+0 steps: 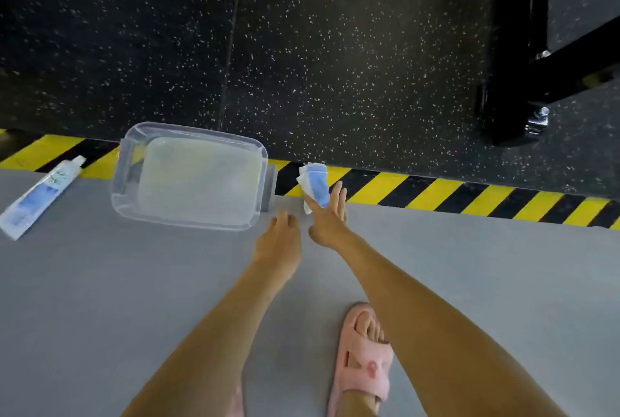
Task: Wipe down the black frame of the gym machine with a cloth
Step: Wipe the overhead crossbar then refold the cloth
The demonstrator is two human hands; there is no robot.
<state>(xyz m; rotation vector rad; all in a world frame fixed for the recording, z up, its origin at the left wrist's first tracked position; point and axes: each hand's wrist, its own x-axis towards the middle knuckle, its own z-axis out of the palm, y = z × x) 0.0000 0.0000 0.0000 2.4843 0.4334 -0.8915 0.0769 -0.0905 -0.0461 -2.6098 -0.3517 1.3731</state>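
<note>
My right foot in a pink slipper stands on the grey floor at the bottom of the view, and my 2 bare forearms reach forward above it. My right hand is stretched out, fingers straight and spread, with the fingertips touching the lower edge of the crumpled blue-and-white cloth and not curled round it. My left hand hangs just beside the right one, apart from it, fingers loosely bent and holding nothing. The cloth lies on the yellow-and-black hazard stripe that divides the grey floor from the black speckled rubber mat. Just left of the cloth a clear plastic tub sits across the stripe. Farther left a white-and-blue tube lies on its side with its cap toward the stripe. The black frame of the gym machine rests on the mat at upper right, well apart from the cloth and from both hands, with chrome bolts showing at its foot
</note>
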